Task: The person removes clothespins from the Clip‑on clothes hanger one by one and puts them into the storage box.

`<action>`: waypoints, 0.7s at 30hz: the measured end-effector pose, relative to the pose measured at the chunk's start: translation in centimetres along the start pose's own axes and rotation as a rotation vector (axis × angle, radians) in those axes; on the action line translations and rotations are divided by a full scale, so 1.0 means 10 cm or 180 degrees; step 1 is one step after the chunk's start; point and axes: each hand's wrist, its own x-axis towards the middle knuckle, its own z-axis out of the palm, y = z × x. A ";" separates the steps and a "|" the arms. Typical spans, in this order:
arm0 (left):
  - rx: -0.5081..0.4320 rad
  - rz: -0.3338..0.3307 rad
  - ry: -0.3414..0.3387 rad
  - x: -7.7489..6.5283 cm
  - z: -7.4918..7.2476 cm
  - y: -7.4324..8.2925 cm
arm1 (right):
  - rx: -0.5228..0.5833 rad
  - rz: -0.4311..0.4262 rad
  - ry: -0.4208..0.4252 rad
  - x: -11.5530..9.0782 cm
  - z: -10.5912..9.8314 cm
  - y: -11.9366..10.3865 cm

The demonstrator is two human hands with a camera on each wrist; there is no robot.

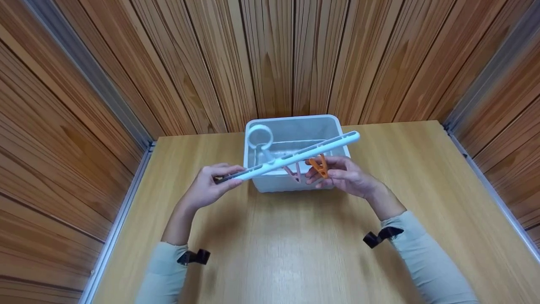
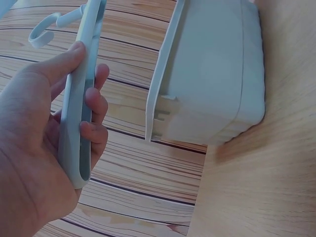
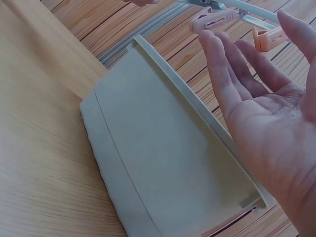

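Observation:
My left hand [image 1: 209,185] grips one end of a pale blue bar-shaped clip hanger [image 1: 291,158], thumb along one side and fingers curled round the other. The hanger slants up to the right over a grey plastic bin. Its round hook [image 1: 260,137] is over the bin's left side. A pink clothespin [image 1: 294,173] hangs below the bar. My right hand [image 1: 348,176] has an orange clothespin [image 1: 319,166] between thumb and index finger, just under the bar; the other fingers are loosely extended. In the right wrist view, the pink clothespin [image 3: 212,20] is near my fingertips.
The grey bin [image 1: 274,184] stands on the wooden table [image 1: 274,253] near its back edge, beneath the hanger. Wood-plank walls [image 1: 270,55] with metal corner posts enclose the table at the back and both sides. Each wrist wears a small black camera mount.

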 end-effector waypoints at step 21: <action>-0.0091 -0.0042 -0.0095 -0.01 0.02 -0.05 | 0.0130 -0.0168 -0.0011 0.02 0.03 0.02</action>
